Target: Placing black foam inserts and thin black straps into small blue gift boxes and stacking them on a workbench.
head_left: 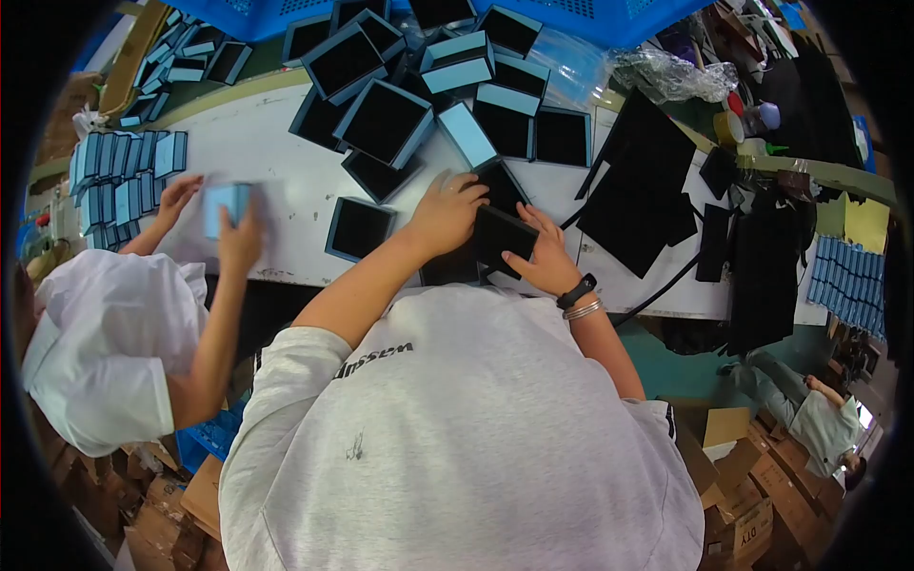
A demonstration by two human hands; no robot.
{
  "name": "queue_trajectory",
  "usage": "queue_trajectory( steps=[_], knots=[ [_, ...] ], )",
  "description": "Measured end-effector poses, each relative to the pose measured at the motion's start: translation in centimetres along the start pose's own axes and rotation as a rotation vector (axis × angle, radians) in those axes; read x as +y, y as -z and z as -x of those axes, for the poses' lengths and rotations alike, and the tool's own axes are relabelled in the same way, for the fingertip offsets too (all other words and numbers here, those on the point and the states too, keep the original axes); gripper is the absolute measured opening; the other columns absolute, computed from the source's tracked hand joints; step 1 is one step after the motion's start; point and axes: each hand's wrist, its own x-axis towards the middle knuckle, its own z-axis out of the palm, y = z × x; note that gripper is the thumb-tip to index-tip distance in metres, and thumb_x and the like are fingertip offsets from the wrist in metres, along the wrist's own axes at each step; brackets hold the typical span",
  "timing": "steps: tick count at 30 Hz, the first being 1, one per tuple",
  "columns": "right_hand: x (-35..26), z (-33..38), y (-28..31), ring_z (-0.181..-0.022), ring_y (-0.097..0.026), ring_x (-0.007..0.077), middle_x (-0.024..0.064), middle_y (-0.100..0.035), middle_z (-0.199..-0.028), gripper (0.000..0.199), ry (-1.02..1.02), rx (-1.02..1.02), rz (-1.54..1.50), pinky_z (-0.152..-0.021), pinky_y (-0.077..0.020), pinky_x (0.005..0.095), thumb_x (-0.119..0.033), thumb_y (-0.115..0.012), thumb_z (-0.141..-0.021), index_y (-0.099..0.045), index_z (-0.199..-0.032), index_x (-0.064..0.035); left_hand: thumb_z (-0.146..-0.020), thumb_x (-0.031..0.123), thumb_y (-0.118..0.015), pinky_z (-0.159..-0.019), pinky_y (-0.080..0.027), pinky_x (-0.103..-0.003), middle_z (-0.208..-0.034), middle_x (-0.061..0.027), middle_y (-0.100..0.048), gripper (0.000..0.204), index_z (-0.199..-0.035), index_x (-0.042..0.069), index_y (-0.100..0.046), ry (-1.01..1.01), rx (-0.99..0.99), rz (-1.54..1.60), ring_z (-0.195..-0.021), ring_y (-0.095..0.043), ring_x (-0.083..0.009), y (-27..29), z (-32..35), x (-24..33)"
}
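Observation:
My left hand [447,211] and my right hand [545,255] meet over the near edge of the white table [276,181]. Between them is a flat black square pad [500,236]. My right hand grips its right side, and a black watch and a bracelet sit on that wrist. My left hand's curled fingers close over the pad's left corner. Just left of my hands lies an open pale blue box with a black lining [359,228]. A second one [503,188] lies just beyond my fingers.
Several open blue boxes [386,119] are heaped across the table below a blue crate [590,14]. Black sheets [638,181] lie to the right. On the left, a co-worker in white holds a pale blue box [227,205] beside rows of blue lids [124,176]. Cardboard cartons [743,476] sit at lower right.

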Motion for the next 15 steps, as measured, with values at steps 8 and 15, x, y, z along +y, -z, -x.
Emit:
queue_trajectory(
  steps=[8, 15],
  knots=[
    [4.3, 2.7, 1.5, -0.104, -0.053, 0.022, 0.011, -0.055, -0.111, 0.039, -0.483, 0.335, -0.927, -0.093, -0.0411, 0.0311, -0.006, -0.065, -0.076, -0.053, -0.112, 0.0011, -0.075, 0.01, -0.061, -0.081, -0.045, -0.039, -0.098, -0.009, -0.059, 0.018, -0.093, 0.007, -0.062, 0.297, 0.189, 0.264, -0.095, -0.055, -0.0296, -0.3, 5.7, -0.6],
    [6.3, 2.9, 4.4, -0.099, -0.055, 0.0173, 0.0091, -0.057, -0.108, 0.04, -0.305, 0.597, -1.169, -0.085, -0.0451, 0.027, 0.001, -0.058, -0.08, -0.046, -0.118, 0.0004, -0.077, 0.007, -0.057, -0.077, -0.046, -0.04, -0.097, -0.0113, -0.06, 0.018, -0.095, 0.005, -0.061, 0.446, 0.22, 0.176, -0.088, -0.057, -0.0321, -0.3, 6.7, -1.8]
  ],
)
